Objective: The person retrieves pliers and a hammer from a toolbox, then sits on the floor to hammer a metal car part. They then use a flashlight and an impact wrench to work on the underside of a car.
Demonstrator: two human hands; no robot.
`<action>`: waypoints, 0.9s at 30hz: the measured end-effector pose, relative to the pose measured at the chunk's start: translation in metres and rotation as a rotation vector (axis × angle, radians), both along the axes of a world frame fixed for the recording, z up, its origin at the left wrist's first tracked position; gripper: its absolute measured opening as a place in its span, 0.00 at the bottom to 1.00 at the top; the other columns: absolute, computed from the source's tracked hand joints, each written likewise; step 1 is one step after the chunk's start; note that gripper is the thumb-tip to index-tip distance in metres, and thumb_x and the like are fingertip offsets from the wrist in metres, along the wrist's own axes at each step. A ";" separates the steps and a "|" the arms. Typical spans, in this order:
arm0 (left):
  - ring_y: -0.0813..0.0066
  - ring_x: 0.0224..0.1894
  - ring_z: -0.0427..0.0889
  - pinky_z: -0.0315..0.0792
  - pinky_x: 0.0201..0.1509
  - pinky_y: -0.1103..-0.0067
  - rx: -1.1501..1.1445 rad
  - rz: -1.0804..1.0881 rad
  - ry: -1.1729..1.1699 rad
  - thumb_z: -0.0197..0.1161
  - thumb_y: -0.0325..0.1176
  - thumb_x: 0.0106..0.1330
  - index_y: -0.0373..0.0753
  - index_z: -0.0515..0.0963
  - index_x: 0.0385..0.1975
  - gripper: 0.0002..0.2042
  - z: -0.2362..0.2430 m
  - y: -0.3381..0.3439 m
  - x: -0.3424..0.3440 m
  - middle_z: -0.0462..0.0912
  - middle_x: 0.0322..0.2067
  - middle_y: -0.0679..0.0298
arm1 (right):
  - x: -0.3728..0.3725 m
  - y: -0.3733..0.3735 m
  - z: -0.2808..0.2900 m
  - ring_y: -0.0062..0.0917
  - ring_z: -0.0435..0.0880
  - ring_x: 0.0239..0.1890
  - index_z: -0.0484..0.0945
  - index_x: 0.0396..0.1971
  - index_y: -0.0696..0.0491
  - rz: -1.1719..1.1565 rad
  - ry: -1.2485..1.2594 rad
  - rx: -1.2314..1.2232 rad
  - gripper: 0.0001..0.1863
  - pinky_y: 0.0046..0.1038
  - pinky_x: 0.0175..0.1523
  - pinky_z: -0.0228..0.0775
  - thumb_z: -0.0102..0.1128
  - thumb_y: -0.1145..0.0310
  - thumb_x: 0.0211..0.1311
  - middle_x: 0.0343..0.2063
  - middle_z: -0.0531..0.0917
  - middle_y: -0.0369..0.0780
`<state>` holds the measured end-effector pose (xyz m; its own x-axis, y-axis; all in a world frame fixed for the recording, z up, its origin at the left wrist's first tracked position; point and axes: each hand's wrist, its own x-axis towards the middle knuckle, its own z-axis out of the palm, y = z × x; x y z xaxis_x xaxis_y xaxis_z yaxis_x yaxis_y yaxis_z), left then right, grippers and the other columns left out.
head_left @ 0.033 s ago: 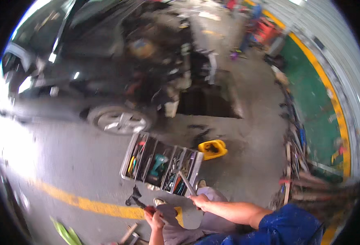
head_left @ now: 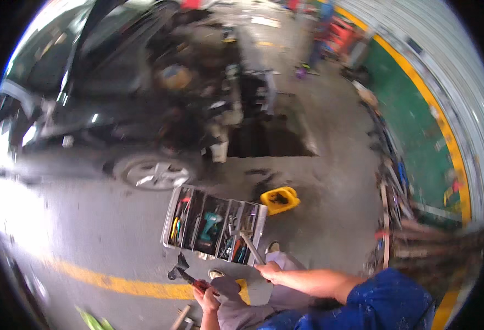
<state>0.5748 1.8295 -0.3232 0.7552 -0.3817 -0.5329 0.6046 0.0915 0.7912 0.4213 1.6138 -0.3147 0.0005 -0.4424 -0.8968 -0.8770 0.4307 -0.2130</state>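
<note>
Head view. Clock positions are read from the centre of the view, with 12 at the top edge.

Left hand: located between 6 and 7 o'clock, near the lower edge. Its fingers are closed around the red grip of a dark tool. The angled head of this tool points toward 10 o'clock from the hand, above the floor; blur hides its exact form.

Right hand: located between 5 and 6 o'clock. It is wrapped around the lower end of a grey, hammer-like tool. The shaft runs toward 11 o'clock from the hand, and its head overlaps the near right part of the toolbox. Contact between the two cannot be determined.

The toolbox stands unfolded at 7 o'clock, its compartments filled with tools. A teal power drill lies in a middle compartment; a yellow-handled tool lies in the leftmost one.

A yellow tray with dark contents sits at 4 to 5 o'clock, just beside the toolbox. A dark car occupies 9 to 11 o'clock, its front wheel near the toolbox. Scrap pieces are piled at 4 o'clock.
</note>
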 end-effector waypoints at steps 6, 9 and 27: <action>0.73 0.17 0.72 0.70 0.17 0.78 -0.019 -0.328 -0.111 0.52 0.18 0.47 0.37 0.67 0.37 0.15 0.137 -0.035 0.026 0.70 0.24 0.62 | -0.129 -0.015 0.078 0.47 0.83 0.46 0.84 0.40 0.61 0.348 0.067 -0.217 0.36 0.43 0.51 0.73 0.56 0.37 0.60 0.40 0.84 0.53; 0.74 0.16 0.71 0.70 0.17 0.79 0.029 -0.487 -0.312 0.52 0.19 0.46 0.36 0.67 0.36 0.14 0.163 -0.094 0.021 0.70 0.20 0.63 | -0.200 -0.027 0.090 0.48 0.83 0.46 0.84 0.39 0.62 0.279 -0.011 -0.229 0.37 0.44 0.52 0.73 0.53 0.35 0.61 0.39 0.84 0.54; 0.67 0.29 0.76 0.73 0.32 0.73 -0.260 -0.837 -0.146 0.59 0.19 0.51 0.41 0.67 0.46 0.21 0.307 -0.531 -0.314 0.72 0.31 0.61 | -0.518 -0.225 0.149 0.50 0.84 0.35 0.82 0.31 0.65 -0.427 0.005 -0.362 0.33 0.45 0.39 0.73 0.63 0.42 0.55 0.30 0.83 0.57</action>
<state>0.2609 1.2980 -0.0162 0.2283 -0.9347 -0.2723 0.4486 -0.1472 0.8815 -0.0967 1.3890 -0.1655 -0.2496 -0.6819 -0.6875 -0.6420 0.6480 -0.4097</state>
